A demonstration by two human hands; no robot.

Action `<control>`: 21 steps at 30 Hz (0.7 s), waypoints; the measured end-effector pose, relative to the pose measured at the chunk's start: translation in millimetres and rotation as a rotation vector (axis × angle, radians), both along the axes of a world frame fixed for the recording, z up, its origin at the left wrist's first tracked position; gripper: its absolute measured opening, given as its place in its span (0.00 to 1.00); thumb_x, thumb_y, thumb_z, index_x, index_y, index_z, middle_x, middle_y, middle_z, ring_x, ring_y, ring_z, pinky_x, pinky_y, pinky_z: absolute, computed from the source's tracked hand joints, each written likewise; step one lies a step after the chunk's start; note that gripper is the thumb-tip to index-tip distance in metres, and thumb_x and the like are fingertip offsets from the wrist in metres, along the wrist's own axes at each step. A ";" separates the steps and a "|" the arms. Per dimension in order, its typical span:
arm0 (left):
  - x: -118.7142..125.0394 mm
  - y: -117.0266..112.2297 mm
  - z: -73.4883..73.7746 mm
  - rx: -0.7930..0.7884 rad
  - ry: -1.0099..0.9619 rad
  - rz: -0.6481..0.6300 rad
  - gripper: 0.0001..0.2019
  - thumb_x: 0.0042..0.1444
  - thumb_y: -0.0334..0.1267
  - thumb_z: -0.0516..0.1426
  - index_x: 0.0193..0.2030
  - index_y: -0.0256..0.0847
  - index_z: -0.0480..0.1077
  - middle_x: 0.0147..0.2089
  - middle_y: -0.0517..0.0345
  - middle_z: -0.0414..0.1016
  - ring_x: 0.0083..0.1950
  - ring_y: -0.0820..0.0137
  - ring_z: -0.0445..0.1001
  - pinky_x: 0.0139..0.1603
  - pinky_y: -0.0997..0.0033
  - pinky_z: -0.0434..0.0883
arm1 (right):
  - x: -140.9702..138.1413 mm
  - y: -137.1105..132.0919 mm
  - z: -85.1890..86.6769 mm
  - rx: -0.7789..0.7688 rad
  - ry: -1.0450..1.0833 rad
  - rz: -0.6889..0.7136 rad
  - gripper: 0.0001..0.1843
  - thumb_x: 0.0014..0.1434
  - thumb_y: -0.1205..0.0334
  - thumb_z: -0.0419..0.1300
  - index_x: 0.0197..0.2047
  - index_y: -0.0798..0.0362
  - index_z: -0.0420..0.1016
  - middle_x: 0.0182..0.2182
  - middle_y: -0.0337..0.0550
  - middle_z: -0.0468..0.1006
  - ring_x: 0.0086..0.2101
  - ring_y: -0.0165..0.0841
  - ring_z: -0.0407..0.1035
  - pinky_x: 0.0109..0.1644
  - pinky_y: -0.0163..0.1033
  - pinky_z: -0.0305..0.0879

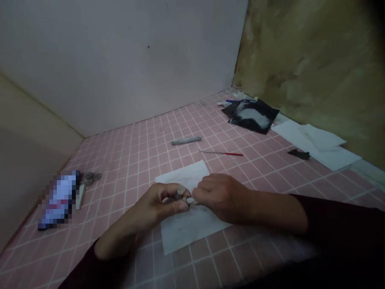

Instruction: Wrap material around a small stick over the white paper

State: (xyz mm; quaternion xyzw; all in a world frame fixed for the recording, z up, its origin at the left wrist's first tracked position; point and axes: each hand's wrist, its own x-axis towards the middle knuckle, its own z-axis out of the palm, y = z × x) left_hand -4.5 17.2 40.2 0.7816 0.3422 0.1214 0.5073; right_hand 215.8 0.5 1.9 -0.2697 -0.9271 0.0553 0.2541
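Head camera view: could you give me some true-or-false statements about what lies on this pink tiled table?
1. The left hand and right hand pinch a small pale piece above the white sheet. True.
2. The grey bar lies under the right hand. False: it lies apart, beyond the sheet.
3. The left hand holds the red-handled tool. False: it lies on the table.
4. A black sheet lies near the far corner. True.

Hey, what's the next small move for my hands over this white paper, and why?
Probably lower both hands toward the white sheet. The left hand and right hand together pinch a small pale piece above it; what the piece is I cannot tell. Closer to the paper, anything that slips would land on the sheet rather than the pink tiled table.
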 end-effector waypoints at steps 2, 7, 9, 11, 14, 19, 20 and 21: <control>0.6 0.2 2.1 0.076 0.028 0.050 0.09 0.60 0.40 0.55 0.35 0.37 0.70 0.31 0.60 0.71 0.33 0.72 0.68 0.35 0.73 0.65 | 0.1 1.7 -1.9 0.037 -0.004 -0.039 0.14 0.65 0.68 0.44 0.33 0.55 0.68 0.24 0.41 0.69 0.25 0.32 0.59 0.31 0.39 0.52; 2.6 -2.9 3.4 0.214 0.113 0.065 0.10 0.63 0.42 0.52 0.37 0.38 0.68 0.31 0.61 0.68 0.31 0.73 0.64 0.32 0.73 0.62 | 2.1 7.0 4.3 0.112 -0.015 -0.094 0.16 0.67 0.65 0.44 0.31 0.55 0.68 0.24 0.42 0.68 0.26 0.33 0.58 0.32 0.40 0.52; 2.2 -4.2 3.2 0.229 0.124 0.052 0.12 0.63 0.44 0.51 0.34 0.37 0.66 0.30 0.61 0.65 0.30 0.74 0.63 0.31 0.73 0.61 | 2.3 7.2 7.3 0.138 -0.037 -0.095 0.15 0.67 0.65 0.45 0.31 0.55 0.68 0.25 0.42 0.68 0.27 0.33 0.57 0.32 0.40 0.51; 2.0 -4.9 3.1 0.250 0.110 0.055 0.13 0.63 0.44 0.52 0.32 0.38 0.65 0.28 0.62 0.63 0.29 0.74 0.61 0.30 0.74 0.60 | 1.8 6.6 8.9 0.144 -0.048 -0.091 0.14 0.66 0.66 0.45 0.31 0.55 0.68 0.25 0.42 0.67 0.27 0.33 0.57 0.32 0.40 0.51; 2.6 -5.2 3.2 0.299 0.090 0.049 0.13 0.62 0.44 0.53 0.30 0.38 0.64 0.27 0.63 0.62 0.28 0.75 0.60 0.28 0.74 0.59 | 0.6 4.8 9.6 0.127 -0.050 -0.078 0.14 0.65 0.68 0.46 0.30 0.55 0.67 0.25 0.43 0.67 0.27 0.33 0.57 0.31 0.40 0.50; 4.6 -7.6 1.2 0.501 0.117 0.020 0.10 0.63 0.41 0.52 0.35 0.38 0.69 0.28 0.60 0.68 0.31 0.72 0.64 0.36 0.68 0.61 | 1.0 -0.2 13.5 -0.183 0.009 -0.049 0.15 0.67 0.63 0.45 0.30 0.56 0.66 0.26 0.42 0.70 0.27 0.30 0.61 0.32 0.37 0.54; 4.8 -8.4 0.3 0.513 0.111 0.022 0.09 0.63 0.40 0.52 0.37 0.38 0.70 0.30 0.59 0.70 0.32 0.71 0.66 0.38 0.67 0.62 | 1.4 -1.1 14.7 -0.277 0.009 -0.046 0.16 0.67 0.62 0.45 0.30 0.56 0.66 0.26 0.41 0.70 0.27 0.30 0.62 0.32 0.36 0.55; 4.8 -9.0 -0.6 0.497 0.097 0.028 0.09 0.63 0.40 0.52 0.38 0.38 0.70 0.31 0.58 0.71 0.33 0.70 0.67 0.39 0.67 0.63 | 1.7 -1.7 15.7 -0.353 0.007 -0.048 0.17 0.67 0.61 0.45 0.30 0.56 0.66 0.25 0.41 0.71 0.26 0.29 0.62 0.32 0.36 0.55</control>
